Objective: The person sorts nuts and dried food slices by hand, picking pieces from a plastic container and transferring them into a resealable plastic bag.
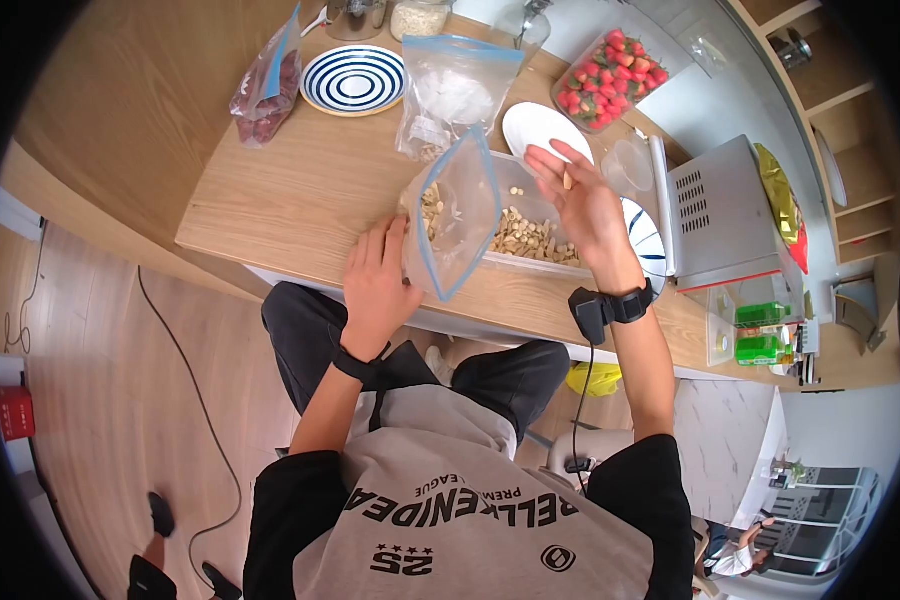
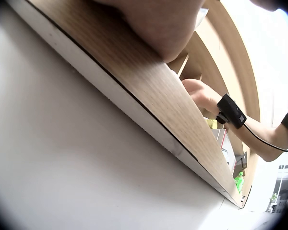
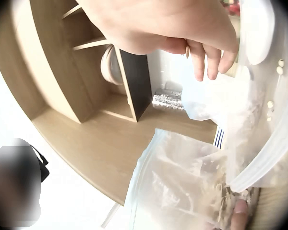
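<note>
In the head view, my left hand [image 1: 378,270] lies at the near side of an upright zip bag [image 1: 455,225], fingers fairly straight and touching its side. The bag's mouth gapes, with pale dried slices [image 1: 432,208] inside. My right hand [image 1: 592,215] is raised over a clear tray [image 1: 540,266] of similar slices [image 1: 525,238], palm turned up. Between its thumb and fingers it pinches a small pale piece [image 3: 187,51], visible in the right wrist view. There, one left fingertip [image 3: 240,215] shows against the bag. The left wrist view hides the left fingertips.
Behind the bag stand another zip bag [image 1: 455,95], a striped plate [image 1: 354,80] and a bag of dark red food [image 1: 268,105]. A white plate [image 1: 545,132], strawberries [image 1: 610,80] and a patterned plate [image 1: 646,240] surround the right hand. The table edge [image 1: 360,295] is near the body.
</note>
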A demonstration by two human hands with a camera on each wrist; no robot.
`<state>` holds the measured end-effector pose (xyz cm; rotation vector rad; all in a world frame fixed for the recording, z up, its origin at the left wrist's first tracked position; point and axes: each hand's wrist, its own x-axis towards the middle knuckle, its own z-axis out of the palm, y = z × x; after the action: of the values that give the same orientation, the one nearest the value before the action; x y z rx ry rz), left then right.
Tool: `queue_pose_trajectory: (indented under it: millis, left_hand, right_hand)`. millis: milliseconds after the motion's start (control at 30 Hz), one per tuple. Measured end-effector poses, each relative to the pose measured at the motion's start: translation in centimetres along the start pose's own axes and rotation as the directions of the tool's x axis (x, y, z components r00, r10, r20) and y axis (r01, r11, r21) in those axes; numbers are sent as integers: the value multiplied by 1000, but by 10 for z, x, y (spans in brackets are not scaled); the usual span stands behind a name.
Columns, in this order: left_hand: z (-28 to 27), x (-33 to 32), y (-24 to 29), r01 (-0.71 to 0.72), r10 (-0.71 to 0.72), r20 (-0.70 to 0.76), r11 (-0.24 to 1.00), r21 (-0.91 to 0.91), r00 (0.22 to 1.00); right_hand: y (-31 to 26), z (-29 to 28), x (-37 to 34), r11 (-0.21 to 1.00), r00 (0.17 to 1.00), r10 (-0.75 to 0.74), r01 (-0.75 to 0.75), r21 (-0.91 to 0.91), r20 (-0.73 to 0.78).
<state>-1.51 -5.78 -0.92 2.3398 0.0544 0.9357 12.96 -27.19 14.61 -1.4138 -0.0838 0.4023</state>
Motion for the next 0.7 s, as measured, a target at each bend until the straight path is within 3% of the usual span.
queue_pose_trajectory:
  millis: [67,133,167,233,267,333,467,567,667,700]
  left_hand:
    - [0,0,0,-6,6,1,1000,-4,1000]
    - [0,0,0,9,-9,12,1000,-6,1000]
    - [0,0,0,5,-5,14,1000,-4,1000]
    - [1,-1,-1,8,-8,17,1000,15,1000]
    - [0,0,-1,5,-5,18,1000,18,1000]
    - [0,0,1,6,-6,15,1000,4,1000]
    - [0,0,0,16,-16,16,1000,8,1000]
    - [1,-1,-1,7,-7,13,1000,-2,1000]
    - [1,0,1,11,-11,21,1000,-3,1000]
    - [1,0,1,1,-1,10,1000,2,1000]
  right_hand:
    - [-5,14,-7,997,997,-72,72,-1,23]
    - [-13,35,-15,934,946,-320,323,-152,45]
    - [-18,44,-19,934,946,-321,324,-148,43]
    - [-25,59,-25,808,880,-451,474,-349,149]
    - [-24,67,-28,809,879,-453,476,-346,148]
    - [-20,81,-32,696,796,-535,605,-386,283]
    - [-14,88,-36,655,776,-554,630,-417,303]
    - [-17,58,-25,622,750,-604,655,-430,270]
    - [-11,16,-4,720,855,-447,518,-461,261]
    - [-6,1,0,720,855,-451,518,-463,256]
